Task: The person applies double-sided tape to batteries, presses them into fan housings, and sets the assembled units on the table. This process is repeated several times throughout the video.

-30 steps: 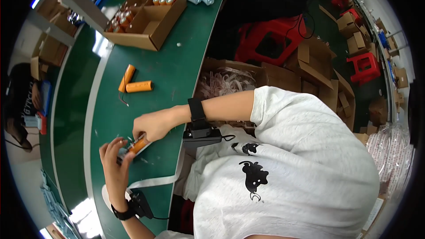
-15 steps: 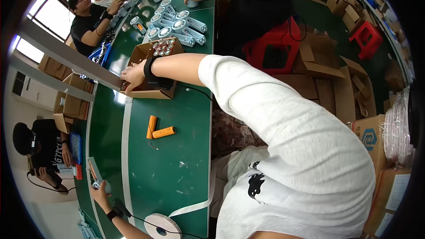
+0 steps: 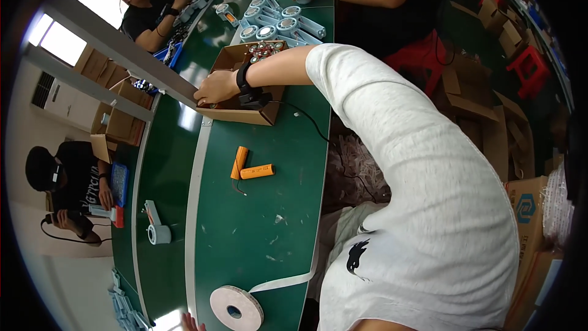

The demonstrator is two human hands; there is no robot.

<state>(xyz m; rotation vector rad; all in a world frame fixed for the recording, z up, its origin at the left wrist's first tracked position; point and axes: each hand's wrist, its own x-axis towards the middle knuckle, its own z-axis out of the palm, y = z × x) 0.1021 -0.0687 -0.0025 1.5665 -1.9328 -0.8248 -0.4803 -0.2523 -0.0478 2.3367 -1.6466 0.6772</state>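
My right hand (image 3: 215,88) reaches over the left side of an open cardboard box (image 3: 245,115), its fingers bent down inside. The fingertips are hidden, so what they pinch does not show. Several round-ended cells with red rims (image 3: 264,51) fill the box's far part. At the lower edge only the spread fingertips of my left hand (image 3: 191,322) show, with nothing in them. Beyond them, a light blue housing (image 3: 159,235) with a round head and a handle lies on the green table. Two orange cylindrical batteries (image 3: 257,171) with a thin wire lie nearer than the box.
A roll of white tape (image 3: 236,308) lies at the near end, its strip trailing right. Several light blue housings (image 3: 288,25) cluster past the box. A grey post (image 3: 122,46) slants beside my right hand. Co-workers sit at left and far side; red stools (image 3: 528,72) stand at right.
My left hand has let go of the light blue housing on the table and drawn back to the lower edge. My right hand stays at the box, its fingers more bent. The view has shifted.
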